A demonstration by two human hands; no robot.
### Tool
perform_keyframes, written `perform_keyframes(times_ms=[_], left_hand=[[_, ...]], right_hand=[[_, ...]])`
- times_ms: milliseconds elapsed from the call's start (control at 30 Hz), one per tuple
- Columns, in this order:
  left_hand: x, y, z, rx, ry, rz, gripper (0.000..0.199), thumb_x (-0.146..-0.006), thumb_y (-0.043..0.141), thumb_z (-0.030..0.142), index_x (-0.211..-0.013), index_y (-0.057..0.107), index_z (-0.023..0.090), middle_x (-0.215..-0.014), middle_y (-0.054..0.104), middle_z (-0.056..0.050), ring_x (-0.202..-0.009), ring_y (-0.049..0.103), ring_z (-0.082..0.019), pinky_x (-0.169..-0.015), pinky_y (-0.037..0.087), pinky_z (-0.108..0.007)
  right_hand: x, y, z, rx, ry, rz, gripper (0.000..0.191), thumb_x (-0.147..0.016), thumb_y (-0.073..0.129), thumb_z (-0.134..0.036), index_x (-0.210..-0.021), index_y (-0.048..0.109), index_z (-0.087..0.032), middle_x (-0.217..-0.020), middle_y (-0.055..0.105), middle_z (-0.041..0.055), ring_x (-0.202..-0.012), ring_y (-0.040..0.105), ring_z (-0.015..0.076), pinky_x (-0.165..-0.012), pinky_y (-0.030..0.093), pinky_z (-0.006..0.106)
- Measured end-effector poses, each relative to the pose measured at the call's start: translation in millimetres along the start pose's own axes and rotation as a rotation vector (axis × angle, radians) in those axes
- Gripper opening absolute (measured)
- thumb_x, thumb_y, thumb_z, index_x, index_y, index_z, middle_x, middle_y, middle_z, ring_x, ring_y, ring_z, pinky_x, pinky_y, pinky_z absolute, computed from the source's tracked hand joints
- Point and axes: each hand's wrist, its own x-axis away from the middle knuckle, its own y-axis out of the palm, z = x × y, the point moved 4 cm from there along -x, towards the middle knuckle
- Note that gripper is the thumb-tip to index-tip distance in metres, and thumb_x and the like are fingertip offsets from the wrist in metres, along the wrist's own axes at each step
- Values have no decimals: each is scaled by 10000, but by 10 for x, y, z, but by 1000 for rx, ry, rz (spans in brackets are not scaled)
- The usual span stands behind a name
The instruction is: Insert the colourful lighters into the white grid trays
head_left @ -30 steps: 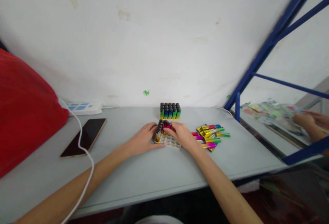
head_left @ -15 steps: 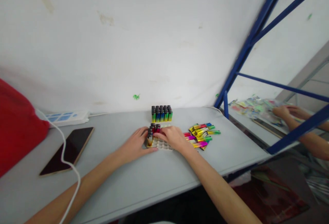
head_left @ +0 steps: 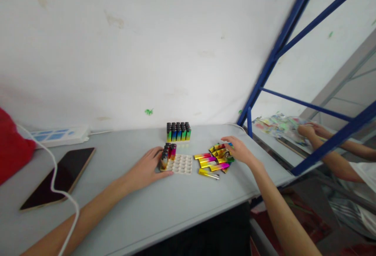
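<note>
Left hand flat on the grey table, fingers loosely spread, steadying the near-left corner of the white tray. Just past the fingertips, a small cluster of upright lighters filling the tray's left end; round sockets beyond them bare. Thumb along the tray's near edge.

Right hand reaching out over the far end of the pile of loose lighters, palm down, fingers a little apart and curled over the pile. Whether a lighter is pinched under the fingers cannot be told. Pile lying flat just left of and beneath that hand, metallic yellow, pink and green, between the hand and the tray. One single lighter nearest the table's front edge, a little apart from the rest.

Farther back from both hands, against the wall, a full block of lighters standing upright. Well to the left of the left hand, a dark phone with a white cable running across it, and a white power strip behind it. To the right of the right hand, past the blue frame, another person's hands at a neighbouring table.
</note>
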Motion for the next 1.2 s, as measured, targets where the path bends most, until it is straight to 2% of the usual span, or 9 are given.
perform_keyframes(times_ms=[167,433,533,633,733,833,1000,1100,1200], left_hand=[[2,-13,5,-11,-10,3,856,-1038,891,977,-1559,866,299,-1703,845,-185,-1591,817,-496,-1436,662,-634],[-1,-28,-5,-31,3,-15,861,-1068,857,985,-1575,852,288,-1717,840,-188,-1610,809,-492,-1450,652,-636],[1,-14,-27,-31,-7,-31,900,-1070,840,1004,-1601,837,277,-1738,825,-197,-1632,793,-495,-1461,639,-641],[7,9,-61,-25,1,-15,868,-1059,872,983,-1598,842,302,-1714,837,-183,-1609,802,-486,-1451,647,-625],[17,27,-86,-12,8,6,843,-1053,901,953,-1600,850,313,-1708,841,-173,-1600,802,-479,-1442,652,-619],[22,25,-83,-16,6,7,846,-1056,899,948,-1602,852,302,-1726,830,-185,-1616,790,-485,-1457,637,-633],[11,-10,-19,-11,13,-3,800,-1057,923,914,-1581,864,313,-1685,845,-172,-1575,810,-478,-1433,660,-609],[5,-20,24,-12,19,-1,758,-1064,938,877,-1559,872,308,-1658,850,-177,-1551,818,-472,-1415,671,-606],[8,-15,60,-25,27,15,753,-1064,950,842,-1564,864,285,-1662,835,-203,-1569,806,-480,-1413,669,-621]], right_hand=[[268,-34,104,-6,-53,-104,257,-1136,803,-214,-1332,960,-266,-1386,962,170,-1279,921,372,-1214,753,569],[100,-5,10,55,-73,-202,124,-1098,847,-172,-1162,916,-253,-1320,942,156,-1211,915,336,-1165,742,495],[80,-17,-32,46,-89,-174,83,-1142,813,-249,-1113,890,-258,-1320,937,179,-1226,906,353,-1185,733,516],[49,-83,-118,-25,-50,-42,236,-1216,741,-446,-1099,859,-279,-1210,941,176,-1136,892,365,-1102,727,512],[-31,-134,-289,-180,41,109,473,-1235,672,-705,-1215,859,-271,-936,883,96,-856,815,324,-887,679,463],[-177,-85,-572,-383,117,231,672,-1114,761,-895,-1211,887,-242,-721,713,1,-680,657,262,-711,544,400],[-538,247,-1121,-830,166,333,681,-925,927,-906,-1073,856,-245,-763,656,-29,-723,559,200,-719,499,353],[-734,483,-1375,-890,182,384,703,-887,947,-945,-936,729,-278,-812,651,-29,-799,591,200,-775,559,342],[-831,734,-1555,-958,194,371,756,-948,863,-1022,-964,613,-309,-887,697,-23,-839,680,209,-790,628,343]])
